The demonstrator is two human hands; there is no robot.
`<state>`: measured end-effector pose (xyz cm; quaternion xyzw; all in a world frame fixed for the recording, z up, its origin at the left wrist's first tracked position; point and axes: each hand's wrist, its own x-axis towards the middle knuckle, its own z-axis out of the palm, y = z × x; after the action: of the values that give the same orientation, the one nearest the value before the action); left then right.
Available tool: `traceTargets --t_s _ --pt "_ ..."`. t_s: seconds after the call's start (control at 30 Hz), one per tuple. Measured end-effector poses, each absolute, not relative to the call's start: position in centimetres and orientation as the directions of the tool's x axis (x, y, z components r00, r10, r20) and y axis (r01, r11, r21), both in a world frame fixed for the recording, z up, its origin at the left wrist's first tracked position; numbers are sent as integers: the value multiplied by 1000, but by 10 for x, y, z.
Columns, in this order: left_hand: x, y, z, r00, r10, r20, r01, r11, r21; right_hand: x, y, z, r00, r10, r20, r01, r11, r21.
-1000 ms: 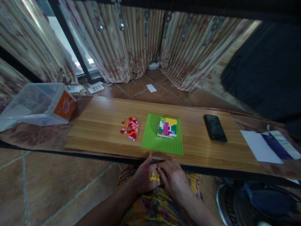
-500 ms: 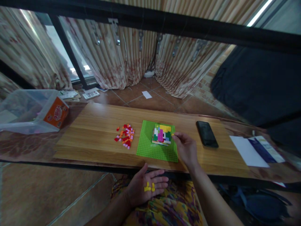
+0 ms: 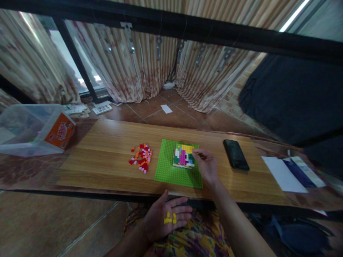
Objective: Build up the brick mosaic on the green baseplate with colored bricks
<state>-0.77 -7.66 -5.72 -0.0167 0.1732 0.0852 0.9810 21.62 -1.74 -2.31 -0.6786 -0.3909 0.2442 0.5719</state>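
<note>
My left hand (image 3: 167,218) lies palm up below the table edge, fingers spread flat, with several small yellow building bricks (image 3: 174,218) resting on it. On the green baseplate (image 3: 166,176) stands a low square build of multicoloured bricks (image 3: 182,157), with magenta, white, yellow, green and blue on top. My right hand (image 3: 207,165) is at the build's upper right corner, thumb and forefinger pinched together. The small yellow brick in that pinch is mostly hidden by the fingertips and hard to tell from the yellow bricks of the build.
Loose red, orange and pink bricks (image 3: 142,157) lie left of the baseplate on the wooden tabletop (image 3: 102,157). A black phone (image 3: 236,154) lies to the right, with papers (image 3: 282,174) beyond it. A clear plastic bin (image 3: 32,130) stands at the far left. A dark bar (image 3: 171,26) crosses above.
My right hand has moved slightly left, bringing the pinched yellow brick from beside the build to its upper right corner. The left hand stays flat with its bricks.
</note>
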Motion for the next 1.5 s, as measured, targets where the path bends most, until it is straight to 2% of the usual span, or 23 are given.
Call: traceTargets --t_s 0.2,0.27,0.5,0.87,0.93,1.07,1.17,1.23,1.3,1.5 --pt "-8 -77 -55 923 166 -348 -178 984 -4 211 -14 -21 600 798 -54 -93 3 -996" --pt "-7 -77 -55 923 161 -349 -172 985 -3 210 -12 -21 603 792 -95 -145 -8 -989" --pt "-7 -76 -55 927 150 -345 -162 987 -5 206 -4 -22 614 776 -143 -204 -19 -979" --pt "-6 -78 -59 915 162 -370 -165 986 24 200 -6 -8 644 755 -120 -164 -17 -986" --pt "-8 -77 -61 921 166 -351 -167 986 28 198 -20 -4 638 767 -75 -105 -10 -994" --pt "-9 -77 -59 937 179 -301 -185 983 8 184 -70 2 528 849 4 148 -88 -985" --pt "-9 -78 -54 942 196 -273 -204 979 -3 163 -113 8 266 963 -45 352 -140 -925" --pt "-8 -79 -51 938 218 -268 -230 973 -14 149 -136 10 73 995 -71 474 -97 -875" --pt "-8 -79 -48 939 214 -269 -228 973 -23 139 -150 10 -48 997 -66 582 -26 -813" --pt "-9 -80 -43 946 182 -268 -204 977 -56 127 -157 -5 -142 989 -42 788 88 -609"
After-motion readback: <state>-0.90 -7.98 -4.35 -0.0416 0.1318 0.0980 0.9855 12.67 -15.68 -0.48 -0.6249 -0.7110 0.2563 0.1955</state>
